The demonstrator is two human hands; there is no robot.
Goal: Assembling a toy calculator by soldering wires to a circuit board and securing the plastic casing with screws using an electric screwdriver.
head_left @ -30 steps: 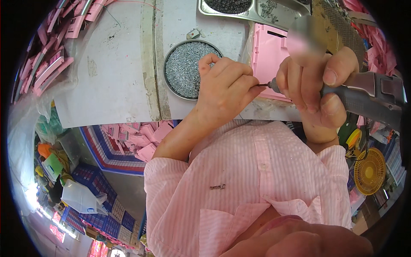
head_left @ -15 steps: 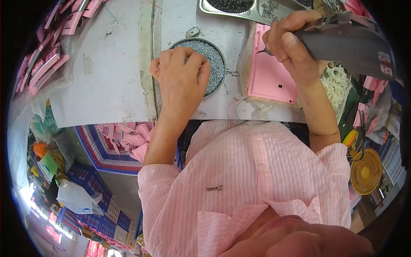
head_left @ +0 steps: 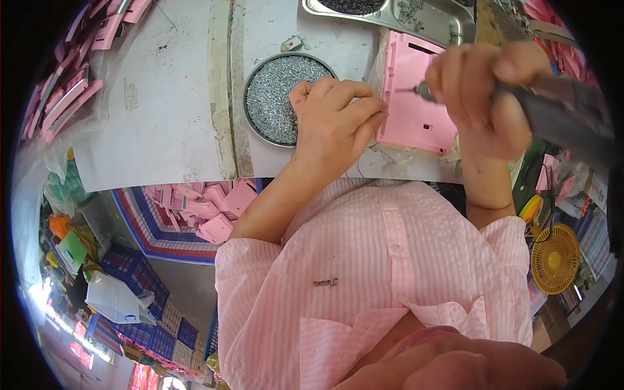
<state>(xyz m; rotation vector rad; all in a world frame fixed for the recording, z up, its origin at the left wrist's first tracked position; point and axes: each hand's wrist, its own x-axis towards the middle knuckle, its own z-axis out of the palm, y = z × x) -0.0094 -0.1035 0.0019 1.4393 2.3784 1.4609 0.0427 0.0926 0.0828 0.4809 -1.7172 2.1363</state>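
My right hand [head_left: 484, 97] is closed around a dark grey electric screwdriver [head_left: 565, 117], blurred by motion. Its thin bit points left over a pink plastic casing panel [head_left: 406, 120] lying on the table. Just left of that panel, my left hand [head_left: 341, 123] has its thumb and fingertips pinched together at the panel's edge; anything between them is too small to make out. Partly behind this hand stands a round dish [head_left: 246, 104] full of small silvery screws [head_left: 273, 97].
A metal tray [head_left: 441, 16] with small dark parts lies at the far side. Pink plastic parts [head_left: 65, 97] are piled at the far left. Below the table's near edge, a striped box [head_left: 146, 227] holds more pink pieces. A yellow basket [head_left: 556, 260] is at the right.
My left hand has moved right, from over the screws to the panel's left edge. My right hand has shifted slightly right and nearer with the screwdriver, whose bit remains over the panel.
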